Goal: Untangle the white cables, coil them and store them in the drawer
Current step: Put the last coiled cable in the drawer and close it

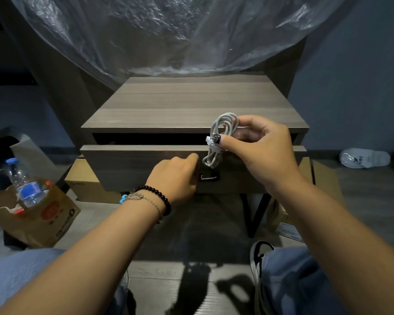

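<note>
my right hand [257, 142] pinches a coiled white cable bundle [218, 139], thumb and fingers curled round its loops, and holds it in the air just above the front edge of the grey wood-grain drawer [146, 164]. one white plug end sticks out by my thumbnail, and the lower loops hang down in front of the drawer face. my left hand [175, 176] is curled at the dark metal drawer handle [208, 177]; it seems to grip it, though its fingers are hidden behind the knuckles. the drawer stands only a little way out from under the front edge of the grey wooden nightstand top [191, 101], leaving a narrow dark gap.

i judge the risks so: with a gap this narrow, the coil could catch on the drawer's front edge and spring loose. a slack pinch would let the hanging loops unwind, or drop the bundle to the floor.
</note>
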### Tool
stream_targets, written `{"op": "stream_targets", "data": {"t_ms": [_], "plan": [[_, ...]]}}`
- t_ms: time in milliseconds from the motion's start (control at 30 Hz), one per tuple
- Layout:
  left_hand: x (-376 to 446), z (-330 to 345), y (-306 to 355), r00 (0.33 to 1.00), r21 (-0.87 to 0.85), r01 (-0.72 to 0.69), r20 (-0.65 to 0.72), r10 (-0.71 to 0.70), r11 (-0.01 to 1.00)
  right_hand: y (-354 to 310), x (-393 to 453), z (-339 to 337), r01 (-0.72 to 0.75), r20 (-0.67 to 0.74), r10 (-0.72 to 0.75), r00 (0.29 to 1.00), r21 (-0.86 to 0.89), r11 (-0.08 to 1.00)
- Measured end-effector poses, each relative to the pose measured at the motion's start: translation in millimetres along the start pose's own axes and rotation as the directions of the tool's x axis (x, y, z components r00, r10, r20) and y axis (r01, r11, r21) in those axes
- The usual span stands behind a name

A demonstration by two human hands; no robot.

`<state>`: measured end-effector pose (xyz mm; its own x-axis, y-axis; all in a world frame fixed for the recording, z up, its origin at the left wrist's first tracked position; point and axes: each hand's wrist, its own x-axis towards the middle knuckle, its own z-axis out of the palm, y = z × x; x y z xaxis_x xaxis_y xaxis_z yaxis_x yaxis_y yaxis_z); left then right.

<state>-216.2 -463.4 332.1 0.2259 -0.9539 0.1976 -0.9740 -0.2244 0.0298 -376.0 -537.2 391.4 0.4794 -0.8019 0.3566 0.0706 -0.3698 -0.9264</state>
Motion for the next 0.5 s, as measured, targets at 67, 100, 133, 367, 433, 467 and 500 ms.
{"op": "stream_targets", "data": {"t_ms": [67,100,133,367,433,467,500], "plan": [[-12,-9,-4,0.999,-0.036,-0.037,-0.011,0.037,0.999,-6,-7,0,-0.008,0.012,0.007,1.0,0.063,0.998],[-18,-13,-8,0.996,-0.071,-0.07,-0.059,0.065,0.995,-9,-9,0,-0.025,0.008,0.024,1.0,0.098,0.995],[-24,-18,-13,0.988,-0.116,-0.107,-0.127,0.092,0.987,-12,-11,1,-0.046,0.004,0.046,0.999,0.125,0.991],[-61,-38,-58,0.922,-0.214,-0.088,-0.386,-0.002,0.973,-26,-8,26,-0.205,0.024,0.205,0.979,0.206,0.957],[-69,-37,-75,0.929,-0.172,-0.025,-0.368,-0.041,0.985,-29,-3,39,-0.244,0.051,0.239,0.97,0.19,0.951],[-73,-35,-83,0.936,-0.153,0.019,-0.346,-0.072,0.988,-30,0,46,-0.26,0.068,0.252,0.965,0.174,0.95],[-77,-34,-92,0.941,-0.136,0.066,-0.322,-0.107,0.989,-31,3,54,-0.274,0.081,0.264,0.961,0.159,0.949]]}}
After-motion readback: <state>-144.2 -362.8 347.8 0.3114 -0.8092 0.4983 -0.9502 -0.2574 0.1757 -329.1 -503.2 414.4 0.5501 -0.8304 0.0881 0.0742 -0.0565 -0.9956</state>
